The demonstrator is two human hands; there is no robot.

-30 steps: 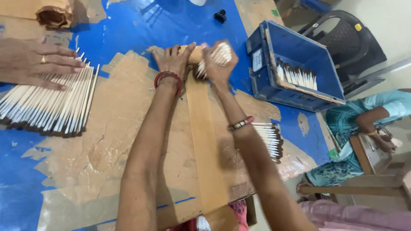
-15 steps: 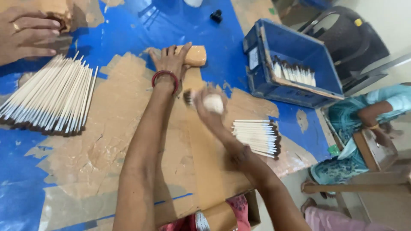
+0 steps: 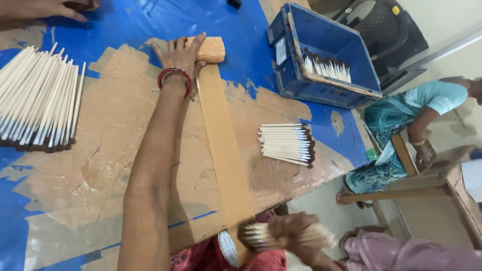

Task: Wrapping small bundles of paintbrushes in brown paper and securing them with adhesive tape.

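Here my left hand lies flat, fingers spread, on the far end of the long brown strip, right where it meets the tan block on the worn blue table. It grips nothing; it only presses down. My right hand is low at the near edge of the table, closed around a bundle of pale sticks with dark tips, blurred, just beside the near end of the strip. To do this well, I judge that the left palm should keep firm pressure so the strip does not slide or lift, and that the bundle should be held tight enough for the tips to stay level with one another. A neat small stack of sticks lies just right of the strip, apart from it, and a much larger fan of sticks lies well to my left. The blue crate beyond holds more sticks standing along its inner wall. Another person's hand rests at the far left corner, and a person in a turquoise sleeve sits off to the right, below the table.
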